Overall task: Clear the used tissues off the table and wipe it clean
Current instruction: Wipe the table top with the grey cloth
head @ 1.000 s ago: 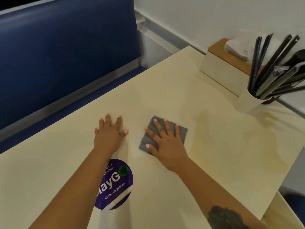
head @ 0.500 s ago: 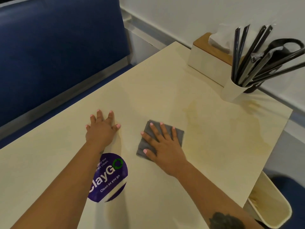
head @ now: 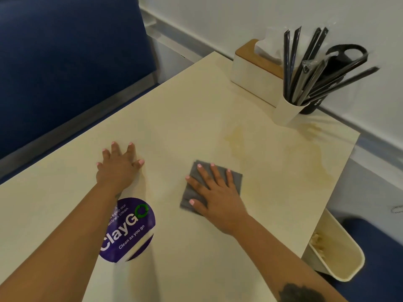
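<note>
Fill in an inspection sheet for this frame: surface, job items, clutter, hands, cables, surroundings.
Surface: cream table with yellowish smears toward the far right.
Job items: grey cloth flat on the table; no used tissues seen on it.
Clutter: tissue box, white cup of black wrapped utensils, purple sticker.
Hands: left hand flat on the table; right hand pressing the cloth with straight fingers.
Cables: nothing seen.
Surroundings: blue bench, white wall, cream bin beside the table.
</note>
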A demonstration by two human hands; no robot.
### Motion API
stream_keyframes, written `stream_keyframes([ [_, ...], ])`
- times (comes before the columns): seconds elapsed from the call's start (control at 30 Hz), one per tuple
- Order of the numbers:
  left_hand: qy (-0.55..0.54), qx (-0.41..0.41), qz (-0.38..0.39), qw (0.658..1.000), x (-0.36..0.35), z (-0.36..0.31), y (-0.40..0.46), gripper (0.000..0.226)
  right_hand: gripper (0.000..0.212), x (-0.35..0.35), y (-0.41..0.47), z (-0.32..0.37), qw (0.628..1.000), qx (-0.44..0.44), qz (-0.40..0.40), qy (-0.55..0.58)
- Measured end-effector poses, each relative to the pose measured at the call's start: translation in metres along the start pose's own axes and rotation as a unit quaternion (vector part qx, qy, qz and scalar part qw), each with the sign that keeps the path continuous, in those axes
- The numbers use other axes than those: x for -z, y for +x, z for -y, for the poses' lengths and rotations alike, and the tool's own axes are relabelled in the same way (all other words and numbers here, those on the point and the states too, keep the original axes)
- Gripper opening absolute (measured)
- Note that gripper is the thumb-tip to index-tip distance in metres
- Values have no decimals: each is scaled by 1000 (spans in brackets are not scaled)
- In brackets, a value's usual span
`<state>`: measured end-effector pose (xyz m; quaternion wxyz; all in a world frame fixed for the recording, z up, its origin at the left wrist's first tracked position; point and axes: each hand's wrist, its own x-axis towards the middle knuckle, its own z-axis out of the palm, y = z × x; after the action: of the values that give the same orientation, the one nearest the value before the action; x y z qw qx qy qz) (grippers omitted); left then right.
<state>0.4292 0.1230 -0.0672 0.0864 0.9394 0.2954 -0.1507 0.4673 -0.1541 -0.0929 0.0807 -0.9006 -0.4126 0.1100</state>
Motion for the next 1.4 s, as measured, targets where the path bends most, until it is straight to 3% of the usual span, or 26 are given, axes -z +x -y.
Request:
stream_keyframes([
  [0.23,3,-3,-2,1000,-1,0,0,61,62,13,37,-22,994,-107,6,5],
  [0.47,8,4,-2,1000,-1,0,0,61,60,-1,-11,-12,999,32,-12,5],
  [0.6,16,1,-7,1000,-3,2,1,60,65,10,-12,-44,1000,-21,0,7],
  [0.73,19,5,-2,1000,-3,2,1,59,72,13,21,-31,997,-72,-4,6],
  [0.97,35,2,-8,999,-2,2,0,60,59,-2,-34,-22,999,46,-26,10],
  [1.2,34,40,-18,998,1,-10,-7,65,70,21,-6,-60,997,-78,13,1],
  [1.4,-59,-22,-92,994,-1,-53,-32,67,58,3,-42,-45,999,36,-20,-13],
])
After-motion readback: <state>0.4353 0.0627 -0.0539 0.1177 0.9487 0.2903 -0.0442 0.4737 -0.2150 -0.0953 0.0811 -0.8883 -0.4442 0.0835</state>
